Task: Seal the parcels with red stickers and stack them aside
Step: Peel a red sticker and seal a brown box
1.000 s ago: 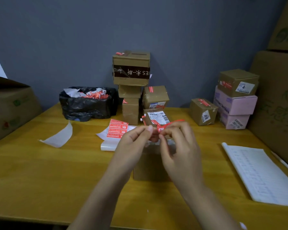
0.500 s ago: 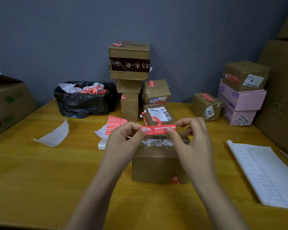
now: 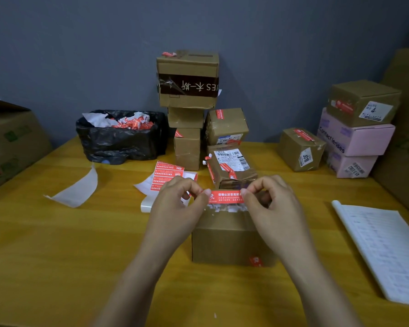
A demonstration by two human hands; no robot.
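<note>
Red sticker (image 3: pixel 226 197) is stretched out flat between both hands, hovering just over the top of the brown parcel (image 3: pixel 227 239), which sits mid-worktop (image 3: pixel 57 256), a bit toward the near edge. The left hand (image 3: pixel 177 204) pinches one end and the right hand (image 3: pixel 272 206) pinches the other, so each grip is closed on the sticker, thumb against forefinger.

Handling-wise, I'd say it's a thin, floppy, glossy strip with a tacky back. It weighs nothing but will curl and stick to itself or to skin if it goes slack. Holding it by the very tips of both ends and keeping it taut looks right to me.

The parcel is plain matte cardboard, boxy, with torn white label residue along its top front edge. That rough patch probably won't take glue as well as clean card. It's likely light, stiff enough to press on, and easy to lift by the side walls.

Elsewhere:
- sticker sheet (image 3: pixel 167 173) lying behind the left hand
- crinkly black bin bag (image 3: pixel 118 138) full of peelings, toward the far left corner
- stack of sealed boxes (image 3: pixel 187 79) along the far edge
- notebook (image 3: pixel 383 251) at the right edge
</note>
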